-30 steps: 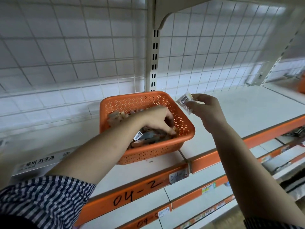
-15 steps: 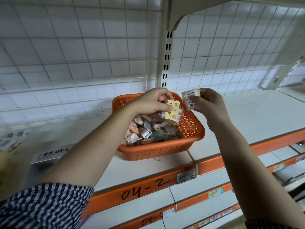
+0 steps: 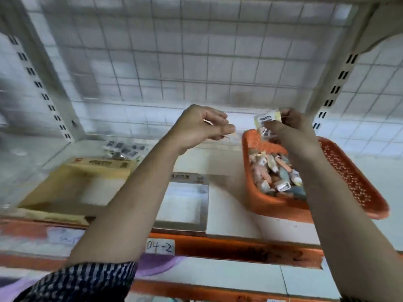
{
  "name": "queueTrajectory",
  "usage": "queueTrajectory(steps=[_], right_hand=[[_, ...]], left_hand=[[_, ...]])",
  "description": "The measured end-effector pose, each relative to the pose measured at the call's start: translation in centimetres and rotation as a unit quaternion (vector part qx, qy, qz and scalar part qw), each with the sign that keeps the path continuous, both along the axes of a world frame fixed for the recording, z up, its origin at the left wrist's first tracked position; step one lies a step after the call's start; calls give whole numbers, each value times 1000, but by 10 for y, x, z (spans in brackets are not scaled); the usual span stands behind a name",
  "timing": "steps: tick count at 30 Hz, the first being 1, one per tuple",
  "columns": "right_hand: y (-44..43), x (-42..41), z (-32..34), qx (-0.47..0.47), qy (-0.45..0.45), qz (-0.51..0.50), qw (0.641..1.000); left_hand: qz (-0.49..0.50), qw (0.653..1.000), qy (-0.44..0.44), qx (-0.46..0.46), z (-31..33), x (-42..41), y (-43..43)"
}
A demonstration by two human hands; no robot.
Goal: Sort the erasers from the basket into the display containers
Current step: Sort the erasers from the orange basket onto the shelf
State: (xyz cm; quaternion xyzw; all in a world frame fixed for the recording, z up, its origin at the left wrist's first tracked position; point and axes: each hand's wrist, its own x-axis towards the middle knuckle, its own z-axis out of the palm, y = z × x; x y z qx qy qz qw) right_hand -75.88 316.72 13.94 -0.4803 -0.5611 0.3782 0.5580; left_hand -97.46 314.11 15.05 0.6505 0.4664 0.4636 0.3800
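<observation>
Orange basket [image 3: 349,175] sits at 3 o'clock, with the pile [image 3: 274,171] heaped in its left end, so plenty left to sort. Both hands are up over the shelf. Right hand [image 3: 292,129] pinches a wrapped eraser [image 3: 265,118] just above the basket's 11 o'clock corner, maybe a 2nd one under it, hard to say. Left hand [image 3: 200,125] is curled tight at 12 o'clock of the grey box [image 3: 183,205]. Only a pale sliver [image 3: 229,136] pokes out, likely an eraser too.

I'd call this the carry step. Next is matching each piece to a box, the yellow box [image 3: 54,192] at 9 o'clock or the grey one, then dropping it in. Blur kills the box labels, and the dark bits [image 3: 124,148] at the back are mush.
</observation>
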Motion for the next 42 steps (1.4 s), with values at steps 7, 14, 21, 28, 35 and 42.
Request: queueTrajectory(steps=[7, 14, 21, 28, 35, 42], right_hand=[[3, -120, -8, -50, -29, 139, 989], [6, -217, -23, -82, -94, 172, 977], [36, -272, -62, -138, -117, 132, 975], [56, -268, -88, -194, -270, 90, 939], [53, -266, -95, -166, -270, 96, 944], [53, -274, -97, -186, -247, 104, 945]], left_hand=[[142, 989, -31, -1, -6, -130, -42], [284, 958, -40, -4, -21, -219, -54], [281, 956, -50, -59, -46, -253, -44], [244, 964, -72, -80, -56, -256, -34], [237, 963, -96, -80, -61, -253, -30], [248, 965, -66, -61, -64, -253, -27]])
